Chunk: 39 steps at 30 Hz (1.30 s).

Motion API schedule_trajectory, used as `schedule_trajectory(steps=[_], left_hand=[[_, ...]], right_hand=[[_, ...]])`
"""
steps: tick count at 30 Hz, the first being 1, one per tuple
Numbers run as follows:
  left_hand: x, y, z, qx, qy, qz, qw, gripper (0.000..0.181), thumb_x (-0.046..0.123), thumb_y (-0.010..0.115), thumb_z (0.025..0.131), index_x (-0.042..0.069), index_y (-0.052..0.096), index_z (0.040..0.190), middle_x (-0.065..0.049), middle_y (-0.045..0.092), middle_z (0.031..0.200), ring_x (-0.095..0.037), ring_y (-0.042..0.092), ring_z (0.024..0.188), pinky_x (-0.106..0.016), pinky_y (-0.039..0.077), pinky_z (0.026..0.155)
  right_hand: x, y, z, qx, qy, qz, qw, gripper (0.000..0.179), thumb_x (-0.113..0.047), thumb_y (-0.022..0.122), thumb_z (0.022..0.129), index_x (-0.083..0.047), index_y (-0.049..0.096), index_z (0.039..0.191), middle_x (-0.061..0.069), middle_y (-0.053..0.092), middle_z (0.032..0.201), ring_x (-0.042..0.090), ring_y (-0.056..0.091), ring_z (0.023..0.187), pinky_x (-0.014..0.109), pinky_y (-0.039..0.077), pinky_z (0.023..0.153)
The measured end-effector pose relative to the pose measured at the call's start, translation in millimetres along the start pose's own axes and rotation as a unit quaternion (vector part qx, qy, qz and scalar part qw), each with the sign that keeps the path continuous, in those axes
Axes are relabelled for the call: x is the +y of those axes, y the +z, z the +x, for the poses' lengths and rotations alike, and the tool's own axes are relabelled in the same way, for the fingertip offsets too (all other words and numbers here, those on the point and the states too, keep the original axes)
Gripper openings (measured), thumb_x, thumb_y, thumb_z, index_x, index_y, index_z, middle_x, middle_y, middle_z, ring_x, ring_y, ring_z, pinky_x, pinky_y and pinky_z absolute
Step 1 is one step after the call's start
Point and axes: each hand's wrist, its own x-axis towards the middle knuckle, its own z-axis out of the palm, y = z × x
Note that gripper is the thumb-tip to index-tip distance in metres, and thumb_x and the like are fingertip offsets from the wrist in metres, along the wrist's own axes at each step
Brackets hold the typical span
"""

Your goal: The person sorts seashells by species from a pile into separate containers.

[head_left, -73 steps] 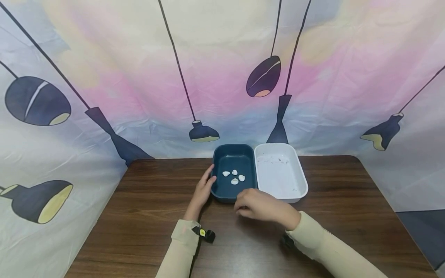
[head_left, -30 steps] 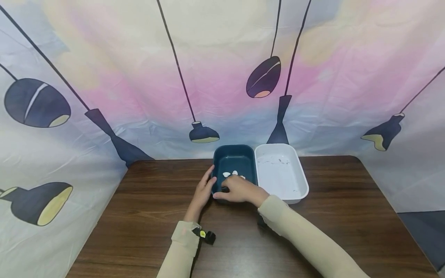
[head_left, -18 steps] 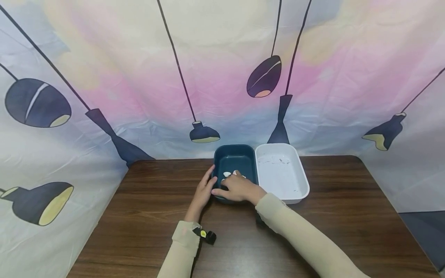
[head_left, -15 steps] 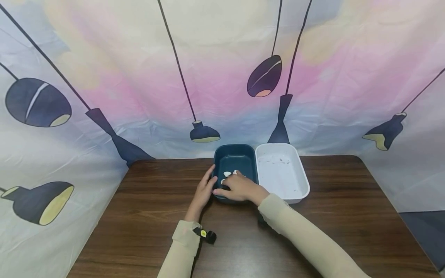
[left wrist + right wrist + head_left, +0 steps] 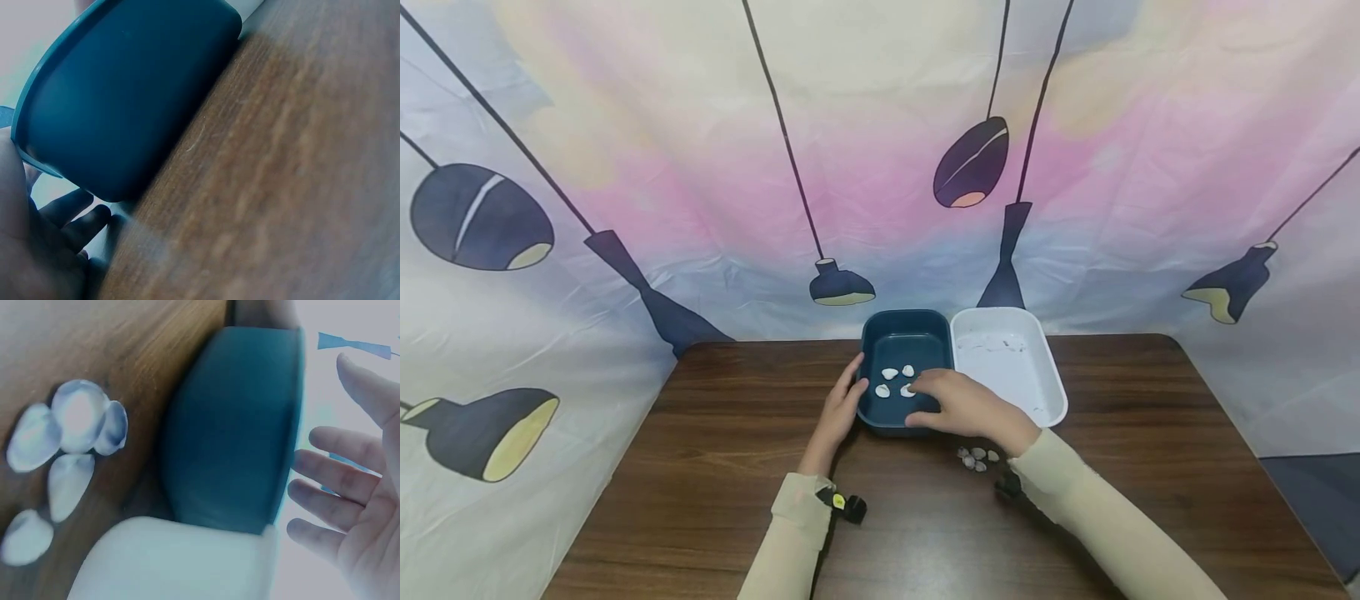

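Head: four small white shells (image 5: 890,374) inside a dark teal rectangular tray (image 5: 906,318), just beside a white rectangular tray (image 5: 1004,367); wide brown wooden tabletop (image 5: 730,467) either side. Left wrist: left hand (image 5: 39,244) loosely extended against teal rim. Right wrist: right hand (image 5: 369,506) spread, holding nothing; pale-grey shells (image 5: 78,419) on wood.
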Motion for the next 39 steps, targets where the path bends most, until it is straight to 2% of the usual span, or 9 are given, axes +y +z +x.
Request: schedule_trajectory(steps=[5, 12, 17, 21, 26, 29, 34, 39], left_hand=[[0.8, 0.4, -0.6, 0.006, 0.002, 0.004, 1.0000, 0.053, 0.016, 0.049, 0.112, 0.006, 0.038, 0.164, -0.019, 0.031, 0.170, -0.042, 0.023, 0.158, -0.065, 0.019, 0.124], [0.9, 0.7, -1.0, 0.008, 0.000, 0.009, 0.9999, 0.053, 0.015, 0.050, 0.112, 0.006, 0.040, 0.163, -0.018, 0.033, 0.169, -0.042, 0.024, 0.157, -0.065, 0.020, 0.124], [2.2, -0.2, -0.7, 0.001, 0.001, 0.014, 0.9999, 0.053, 0.016, 0.050, 0.112, 0.006, 0.039, 0.163, -0.018, 0.033, 0.169, -0.042, 0.024, 0.158, -0.065, 0.020, 0.124], [2.8, 0.2, -0.1, 0.002, 0.001, 0.013, 0.9999, 0.053, 0.016, 0.049, 0.112, 0.007, 0.039, 0.163, -0.018, 0.032, 0.170, -0.042, 0.024, 0.158, -0.065, 0.020, 0.124], [1.7, 0.9, -0.2, 0.005, -0.003, 0.011, 0.9999, 0.052, 0.015, 0.049, 0.112, 0.007, 0.040, 0.163, -0.018, 0.032, 0.170, -0.041, 0.024, 0.158, -0.064, 0.019, 0.124], [1.2, 1.3, -0.4, 0.009, -0.003, 0.009, 0.9999, 0.052, 0.015, 0.049, 0.112, 0.006, 0.040, 0.163, -0.018, 0.033, 0.170, -0.041, 0.024, 0.158, -0.064, 0.019, 0.125], [1.1, 1.7, -0.4, 0.012, 0.002, 0.009, 0.9999, 0.052, 0.015, 0.049, 0.112, 0.005, 0.040, 0.162, -0.018, 0.033, 0.169, -0.041, 0.024, 0.158, -0.064, 0.018, 0.125], [1.7, 1.0, -0.5, 0.009, 0.000, 0.012, 0.9999, 0.052, 0.016, 0.049, 0.112, 0.006, 0.040, 0.163, -0.018, 0.033, 0.170, -0.040, 0.023, 0.158, -0.063, 0.018, 0.125]], right_hand=[[-4.5, -7.7, -21.7, 0.020, 0.004, -0.004, 0.9998, 0.044, -0.032, 0.081, 0.095, -0.004, 0.074, 0.128, 0.011, 0.073, 0.126, 0.027, 0.068, 0.119, 0.047, 0.055, 0.102], [-6.8, -8.2, -48.3, 0.036, 0.000, 0.003, 0.9993, 0.028, -0.018, 0.080, 0.096, -0.005, 0.077, 0.120, 0.003, 0.074, 0.116, 0.019, 0.070, 0.107, 0.041, 0.058, 0.093], [-7.1, -7.7, -62.9, 0.028, -0.010, 0.017, 0.9994, 0.016, -0.010, 0.079, 0.094, -0.008, 0.079, 0.110, -0.001, 0.075, 0.106, 0.014, 0.070, 0.096, 0.036, 0.059, 0.087], [-6.1, -3.3, -71.8, 0.013, -0.015, 0.021, 0.9996, 0.013, -0.006, 0.079, 0.092, -0.010, 0.079, 0.104, -0.005, 0.075, 0.099, 0.009, 0.068, 0.090, 0.034, 0.059, 0.083], [-3.0, 6.1, -80.9, -0.008, -0.024, 0.021, 0.9995, 0.013, -0.004, 0.079, 0.091, -0.009, 0.077, 0.103, -0.003, 0.075, 0.096, 0.012, 0.069, 0.087, 0.032, 0.058, 0.079], [-1.5, 10.2, -84.3, -0.020, -0.015, 0.012, 0.9996, 0.014, -0.005, 0.080, 0.090, -0.009, 0.077, 0.103, -0.003, 0.074, 0.093, 0.009, 0.067, 0.084, 0.031, 0.058, 0.075], [1.9, 17.3, -87.7, -0.035, -0.004, -0.031, 0.9989, 0.012, -0.007, 0.082, 0.087, -0.011, 0.075, 0.096, -0.005, 0.068, 0.085, 0.006, 0.061, 0.076, 0.029, 0.055, 0.067], [5.6, 24.8, -88.2, -0.030, -0.010, -0.071, 0.9970, 0.013, -0.007, 0.084, 0.084, -0.010, 0.075, 0.093, -0.004, 0.065, 0.083, 0.007, 0.061, 0.074, 0.028, 0.055, 0.065]])
